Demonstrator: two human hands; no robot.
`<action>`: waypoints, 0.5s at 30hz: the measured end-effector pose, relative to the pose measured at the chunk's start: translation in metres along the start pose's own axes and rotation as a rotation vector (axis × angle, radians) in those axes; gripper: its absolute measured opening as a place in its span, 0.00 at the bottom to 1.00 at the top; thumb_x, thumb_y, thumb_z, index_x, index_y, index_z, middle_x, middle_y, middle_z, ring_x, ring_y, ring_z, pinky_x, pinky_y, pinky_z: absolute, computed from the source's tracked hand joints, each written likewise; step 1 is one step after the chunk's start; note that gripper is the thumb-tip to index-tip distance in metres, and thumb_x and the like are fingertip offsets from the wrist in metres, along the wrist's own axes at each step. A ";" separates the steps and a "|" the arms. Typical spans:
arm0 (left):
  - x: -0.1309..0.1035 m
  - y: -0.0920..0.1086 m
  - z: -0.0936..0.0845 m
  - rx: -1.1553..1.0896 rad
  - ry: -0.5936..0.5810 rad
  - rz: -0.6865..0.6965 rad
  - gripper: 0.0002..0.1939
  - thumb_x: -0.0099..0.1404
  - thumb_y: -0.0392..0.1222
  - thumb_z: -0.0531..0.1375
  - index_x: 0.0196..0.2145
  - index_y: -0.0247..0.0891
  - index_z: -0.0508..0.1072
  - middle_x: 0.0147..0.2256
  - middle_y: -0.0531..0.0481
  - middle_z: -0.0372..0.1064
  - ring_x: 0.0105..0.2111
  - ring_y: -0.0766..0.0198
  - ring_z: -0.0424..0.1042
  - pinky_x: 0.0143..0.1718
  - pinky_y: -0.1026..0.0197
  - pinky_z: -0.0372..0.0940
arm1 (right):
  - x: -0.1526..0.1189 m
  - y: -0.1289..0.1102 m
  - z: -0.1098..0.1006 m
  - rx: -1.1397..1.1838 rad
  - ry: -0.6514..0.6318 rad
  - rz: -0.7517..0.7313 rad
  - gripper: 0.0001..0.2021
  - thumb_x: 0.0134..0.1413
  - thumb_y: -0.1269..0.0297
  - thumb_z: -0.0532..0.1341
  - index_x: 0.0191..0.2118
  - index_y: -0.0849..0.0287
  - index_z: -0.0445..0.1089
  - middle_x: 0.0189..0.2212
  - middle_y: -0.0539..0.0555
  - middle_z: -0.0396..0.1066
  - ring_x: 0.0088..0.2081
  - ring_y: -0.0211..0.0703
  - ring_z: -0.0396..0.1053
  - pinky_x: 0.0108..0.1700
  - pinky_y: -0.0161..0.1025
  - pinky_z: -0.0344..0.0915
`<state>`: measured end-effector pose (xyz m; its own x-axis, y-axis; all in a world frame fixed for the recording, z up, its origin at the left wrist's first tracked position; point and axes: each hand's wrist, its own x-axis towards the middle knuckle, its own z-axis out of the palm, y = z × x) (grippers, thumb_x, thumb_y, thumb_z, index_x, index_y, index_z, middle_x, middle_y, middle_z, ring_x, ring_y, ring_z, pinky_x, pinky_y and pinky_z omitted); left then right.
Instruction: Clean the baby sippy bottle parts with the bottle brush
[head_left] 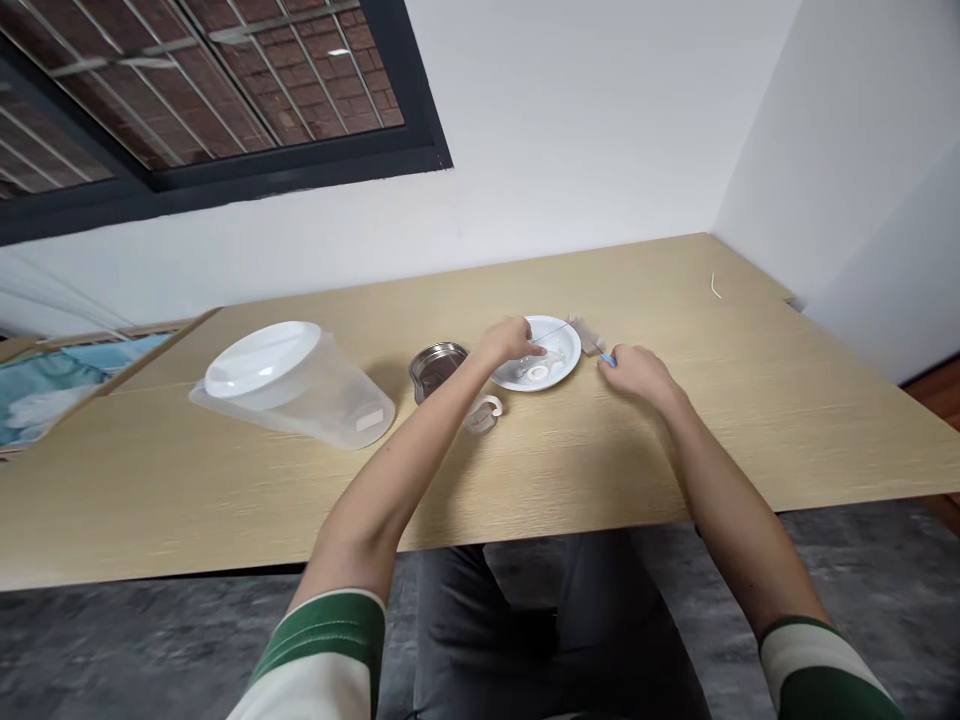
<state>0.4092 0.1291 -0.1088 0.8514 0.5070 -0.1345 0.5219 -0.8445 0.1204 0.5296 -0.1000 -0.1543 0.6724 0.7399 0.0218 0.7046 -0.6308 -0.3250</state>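
R hand [637, 372] has a firm grip on the blue handle [608, 359] of a brush [586, 336], bristles by the plate's [571, 362] R edge, abt mid-frame. L hand [512, 340] is over the plate, fingers curled at the end of a thin wire [550, 332], can't tell if it's pinching it. Metal dish [432, 370] + clear cup [481, 414] L of center, big jug [341, 392] mid-left, all on the worktop [570, 460].

Both arms [420, 460] stretch forward — left hand [512, 340] drawn into a pinch, right hand [636, 372] curled, gripping
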 end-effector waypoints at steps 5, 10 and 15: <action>0.001 0.003 0.005 -0.007 0.028 -0.021 0.22 0.57 0.54 0.70 0.44 0.37 0.80 0.44 0.38 0.78 0.43 0.49 0.76 0.41 0.56 0.67 | 0.002 0.002 0.001 0.001 0.029 0.015 0.18 0.62 0.52 0.54 0.33 0.58 0.75 0.33 0.66 0.76 0.34 0.54 0.73 0.33 0.42 0.56; -0.002 0.007 0.003 -0.014 0.038 -0.023 0.17 0.58 0.50 0.69 0.40 0.35 0.80 0.41 0.37 0.78 0.41 0.51 0.76 0.40 0.56 0.67 | 0.007 0.002 0.001 0.076 0.156 0.113 0.17 0.61 0.53 0.55 0.32 0.59 0.75 0.31 0.66 0.76 0.33 0.53 0.72 0.33 0.42 0.56; -0.010 0.003 -0.018 -0.086 0.146 -0.019 0.22 0.59 0.51 0.69 0.46 0.34 0.78 0.44 0.37 0.77 0.46 0.48 0.75 0.45 0.55 0.68 | 0.009 0.000 -0.002 0.203 0.320 0.181 0.17 0.62 0.53 0.55 0.31 0.58 0.73 0.28 0.63 0.75 0.32 0.53 0.70 0.34 0.42 0.56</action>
<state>0.4035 0.1244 -0.0898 0.8366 0.5478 0.0065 0.5352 -0.8197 0.2038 0.5359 -0.0942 -0.1518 0.8404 0.4911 0.2290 0.5309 -0.6615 -0.5297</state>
